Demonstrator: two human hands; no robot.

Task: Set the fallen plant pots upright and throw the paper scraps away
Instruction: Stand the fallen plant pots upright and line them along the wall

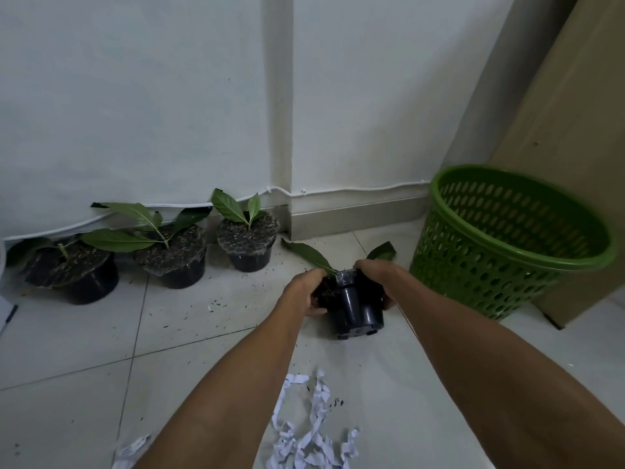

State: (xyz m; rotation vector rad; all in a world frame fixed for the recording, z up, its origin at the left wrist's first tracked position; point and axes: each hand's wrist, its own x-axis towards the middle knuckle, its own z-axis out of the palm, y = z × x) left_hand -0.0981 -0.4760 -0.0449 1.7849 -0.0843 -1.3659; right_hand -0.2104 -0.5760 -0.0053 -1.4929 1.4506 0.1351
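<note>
A small black plant pot (pixel 357 309) lies tipped on the tiled floor, its base toward me and its green leaves pointing at the wall. My left hand (pixel 304 292) grips its left side near the rim and my right hand (pixel 375 275) grips the right side. Three more black pots stand upright along the wall: a left pot (pixel 84 275), a middle pot (pixel 176 262) and a right pot (pixel 248 245), each with soil and leaves. White paper scraps (pixel 311 431) lie strewn on the floor between my forearms. A green perforated basket (pixel 507 238) stands to the right.
A tall brown board (pixel 558 130) leans behind the basket at the right. A white cable (pixel 355 189) runs along the wall above the skirting. Soil crumbs dot the tiles around the pots. A dark-edged object pokes in at the far left edge.
</note>
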